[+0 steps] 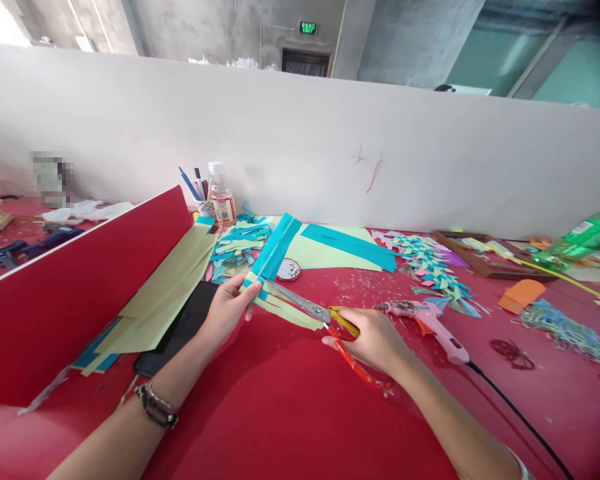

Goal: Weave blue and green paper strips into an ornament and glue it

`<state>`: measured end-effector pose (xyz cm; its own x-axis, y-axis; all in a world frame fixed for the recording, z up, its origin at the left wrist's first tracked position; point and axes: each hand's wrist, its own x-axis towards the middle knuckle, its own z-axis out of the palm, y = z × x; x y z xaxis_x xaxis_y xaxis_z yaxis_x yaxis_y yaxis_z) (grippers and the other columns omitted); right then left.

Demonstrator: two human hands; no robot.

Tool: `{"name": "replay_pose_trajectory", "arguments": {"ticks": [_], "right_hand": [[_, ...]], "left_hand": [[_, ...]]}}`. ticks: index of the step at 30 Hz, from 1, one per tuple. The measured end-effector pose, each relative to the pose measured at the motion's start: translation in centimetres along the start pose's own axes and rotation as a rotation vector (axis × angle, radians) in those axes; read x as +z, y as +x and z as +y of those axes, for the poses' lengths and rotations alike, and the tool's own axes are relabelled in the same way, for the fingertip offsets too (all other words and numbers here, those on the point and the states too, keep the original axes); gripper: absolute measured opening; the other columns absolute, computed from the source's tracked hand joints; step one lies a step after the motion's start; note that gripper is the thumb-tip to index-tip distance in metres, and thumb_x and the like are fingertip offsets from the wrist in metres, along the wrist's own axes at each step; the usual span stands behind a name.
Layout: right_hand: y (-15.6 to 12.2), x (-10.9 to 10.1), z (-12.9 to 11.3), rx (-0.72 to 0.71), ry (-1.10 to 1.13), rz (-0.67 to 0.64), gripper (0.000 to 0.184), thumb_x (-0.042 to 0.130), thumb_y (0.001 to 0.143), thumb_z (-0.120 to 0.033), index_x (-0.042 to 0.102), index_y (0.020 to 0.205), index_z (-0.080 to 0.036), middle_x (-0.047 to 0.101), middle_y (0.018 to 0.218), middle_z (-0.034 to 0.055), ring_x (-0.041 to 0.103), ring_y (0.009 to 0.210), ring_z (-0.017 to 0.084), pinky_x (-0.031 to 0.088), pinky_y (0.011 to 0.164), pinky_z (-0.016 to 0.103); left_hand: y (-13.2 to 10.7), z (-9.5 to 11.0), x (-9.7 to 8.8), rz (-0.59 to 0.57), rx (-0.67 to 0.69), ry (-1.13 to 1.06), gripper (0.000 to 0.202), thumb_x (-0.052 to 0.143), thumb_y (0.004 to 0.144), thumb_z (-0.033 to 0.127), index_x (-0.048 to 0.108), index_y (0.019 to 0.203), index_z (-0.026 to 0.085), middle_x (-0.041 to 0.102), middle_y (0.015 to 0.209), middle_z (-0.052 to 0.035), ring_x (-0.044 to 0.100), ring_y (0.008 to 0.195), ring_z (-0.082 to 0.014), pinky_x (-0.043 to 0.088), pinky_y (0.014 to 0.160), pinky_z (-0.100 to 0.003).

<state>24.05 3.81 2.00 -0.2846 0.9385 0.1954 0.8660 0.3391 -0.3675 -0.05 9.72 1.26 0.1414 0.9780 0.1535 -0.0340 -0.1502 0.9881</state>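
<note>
Behind our red tabletop (280,413) runs a white partition (290,147), with a bottle (223,205) and a pen cup (205,208) near its foot, a red board (95,280) upright along our left and a pink glue gun (450,337) lying near our right hand (375,333). Between closed thumb and fingers of our left hand (233,300) we pinch blue and pale-green paper strips (280,247) above the tabletop, a fringed paper pile (240,241) near them. With the right we curl our fingers round the spread handles of scissors (320,313), blades reaching the strips.
</note>
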Motion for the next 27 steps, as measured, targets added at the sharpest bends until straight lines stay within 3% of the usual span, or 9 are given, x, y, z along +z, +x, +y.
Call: {"name": "replay_pose_trajectory", "arguments": {"ticks": [5, 13, 18, 23, 27], "right_hand": [[0.1, -0.1, 0.1, 0.023, 0.090, 0.050, 0.027, 0.052, 0.071, -0.045, 0.053, 0.068, -0.018, 0.054, 0.058, 0.0005, 0.046, 0.050, 0.012, 0.028, 0.047, 0.022], [0.2, -0.2, 1.0, 0.203, 0.543, 0.158, 0.032, 0.048, 0.075, -0.040, 0.032, 0.058, -0.020, 0.028, 0.050, -0.0069, 0.029, 0.044, 0.006, 0.022, 0.041, 0.019], [0.1, -0.1, 0.4, 0.196, 0.568, 0.043, 0.027, 0.041, 0.080, -0.042, 0.037, 0.065, -0.020, 0.033, 0.051, -0.0063, 0.036, 0.044, 0.008, 0.026, 0.042, 0.020], [0.0, 0.9, 0.0, 0.100, 0.429, 0.073, 0.028, 0.041, 0.079, -0.045, 0.035, 0.068, -0.020, 0.039, 0.059, -0.0038, 0.040, 0.051, 0.010, 0.031, 0.048, 0.022], [-0.2, 1.3, -0.2, 0.091, 0.365, 0.046, 0.023, 0.044, 0.078, -0.042, 0.037, 0.077, -0.020, 0.046, 0.070, -0.0006, 0.045, 0.060, 0.012, 0.036, 0.053, 0.024]], "left_hand": [[-0.1, 0.4, 0.3, 0.019, 0.000, 0.030, 0.021, 0.059, 0.068, 0.037, 0.057, 0.073, 0.017, 0.047, 0.048, 0.0076, 0.033, 0.032, -0.0025, 0.027, 0.038, -0.018], [0.2, -0.2, 0.3, 0.124, -0.010, -0.017, 0.024, 0.055, 0.073, 0.040, 0.047, 0.069, 0.017, 0.042, 0.057, 0.0084, 0.036, 0.036, -0.0016, 0.029, 0.036, -0.015], [0.6, -0.3, -0.1, 0.239, -0.004, -0.215, 0.022, 0.058, 0.070, 0.037, 0.049, 0.077, 0.018, 0.049, 0.064, 0.0084, 0.042, 0.041, -0.0007, 0.036, 0.041, -0.012], [0.9, -0.1, -0.3, 0.239, -0.098, -0.435, 0.028, 0.069, 0.060, 0.027, 0.052, 0.081, 0.017, 0.058, 0.066, 0.0056, 0.055, 0.052, -0.0049, 0.047, 0.052, -0.015], [1.0, 0.0, -0.3, 0.210, -0.152, -0.514, 0.022, 0.068, 0.061, 0.020, 0.053, 0.078, 0.018, 0.061, 0.067, 0.0050, 0.061, 0.060, -0.0080, 0.049, 0.056, -0.016]]}}
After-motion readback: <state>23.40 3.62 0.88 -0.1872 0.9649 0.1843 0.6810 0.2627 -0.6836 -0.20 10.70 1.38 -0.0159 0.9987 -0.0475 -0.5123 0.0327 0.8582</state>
